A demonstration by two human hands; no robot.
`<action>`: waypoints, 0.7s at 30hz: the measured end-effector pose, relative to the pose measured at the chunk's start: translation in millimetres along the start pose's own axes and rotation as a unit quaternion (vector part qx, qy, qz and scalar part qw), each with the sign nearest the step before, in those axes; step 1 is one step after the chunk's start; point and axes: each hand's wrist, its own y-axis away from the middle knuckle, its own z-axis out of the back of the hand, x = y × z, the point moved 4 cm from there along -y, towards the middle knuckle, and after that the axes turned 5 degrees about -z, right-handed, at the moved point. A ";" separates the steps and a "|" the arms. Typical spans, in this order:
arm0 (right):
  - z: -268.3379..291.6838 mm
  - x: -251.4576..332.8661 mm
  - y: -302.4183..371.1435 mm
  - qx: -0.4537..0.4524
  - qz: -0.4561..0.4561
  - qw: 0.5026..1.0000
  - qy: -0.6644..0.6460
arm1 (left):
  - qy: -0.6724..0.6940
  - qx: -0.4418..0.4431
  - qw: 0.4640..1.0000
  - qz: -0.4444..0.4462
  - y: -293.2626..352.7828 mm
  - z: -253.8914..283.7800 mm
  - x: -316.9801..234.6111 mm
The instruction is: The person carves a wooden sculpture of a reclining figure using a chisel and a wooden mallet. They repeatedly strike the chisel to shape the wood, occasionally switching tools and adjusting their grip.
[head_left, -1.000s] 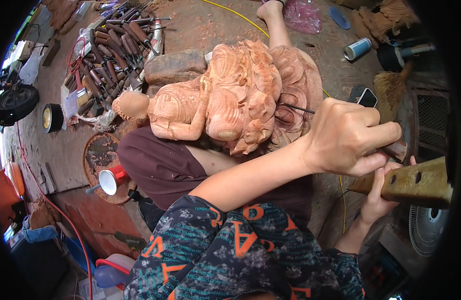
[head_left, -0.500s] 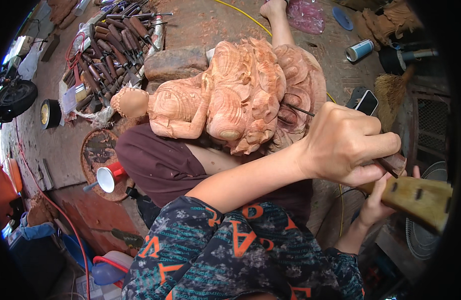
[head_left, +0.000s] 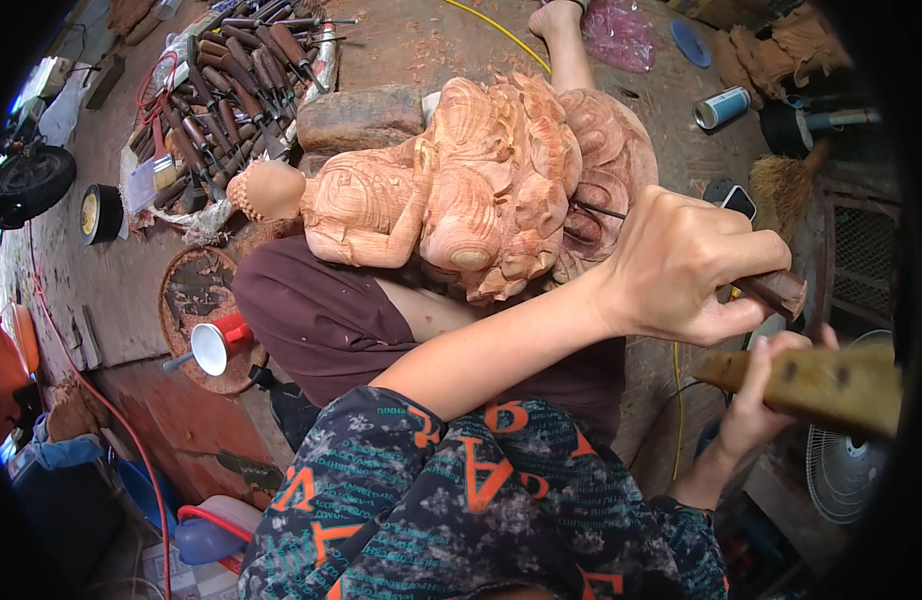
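Now, my left hand [head_left: 681, 265]: fingers curled tightly around a chisel [head_left: 778, 291], its dark shaft pointing left to the carving's base; I cannot tell how deep the tip sits.
My right hand [head_left: 753, 402]: fingers wrapped around a yellowish wooden mallet [head_left: 831, 392], near the butt of the chisel.
Carving [head_left: 461, 190]: a reddish wooden figure lying just beyond my bent knee, head left, base right.
Block [head_left: 361, 117]: dark wood at the carving's far side.
Tool pile [head_left: 226, 85]: wooden-handled, far left.
Cup [head_left: 211, 348]: red, white inside, left of my knee.
Can [head_left: 722, 107]: on its side, far right.
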 end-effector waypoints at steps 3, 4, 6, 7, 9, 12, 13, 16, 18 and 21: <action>-5.7 0.9 0.9 0.023 0.043 0.993 0.112 | -0.004 0.003 1.000 0.002 2.3 4.7 2.4; -3.8 7.8 -2.8 0.063 0.046 0.994 0.075 | -0.010 0.003 1.000 0.003 3.1 5.7 1.1; -1.3 -3.5 2.7 0.052 0.006 0.997 0.054 | -0.021 0.003 1.000 0.005 3.7 8.1 -2.6; 1.7 -13.6 7.6 0.058 0.009 0.993 0.105 | -0.051 -0.012 0.999 -0.011 3.5 8.8 -6.7; 3.0 -33.1 16.9 0.093 -0.047 0.991 0.088 | -0.122 0.029 0.992 -0.014 8.4 6.3 -18.6; -4.8 -33.2 20.1 0.079 -0.109 0.991 -0.014 | -0.148 0.089 0.985 0.003 17.8 -7.1 -21.6; -7.2 -31.9 19.6 0.061 -0.111 0.991 -0.037 | -0.142 0.107 0.984 0.030 17.5 -10.4 -21.1; -8.5 -38.0 13.9 0.074 -0.113 0.986 -0.102 | -0.139 0.092 0.986 0.015 11.0 -14.2 -23.1; -12.8 -26.4 8.3 0.081 -0.086 0.987 -0.113 | -0.130 0.056 0.989 -0.047 9.2 -16.2 -22.0; -15.1 -13.0 2.0 0.073 -0.027 0.994 -0.082 | -0.137 0.024 0.989 -0.043 9.1 -11.8 -17.9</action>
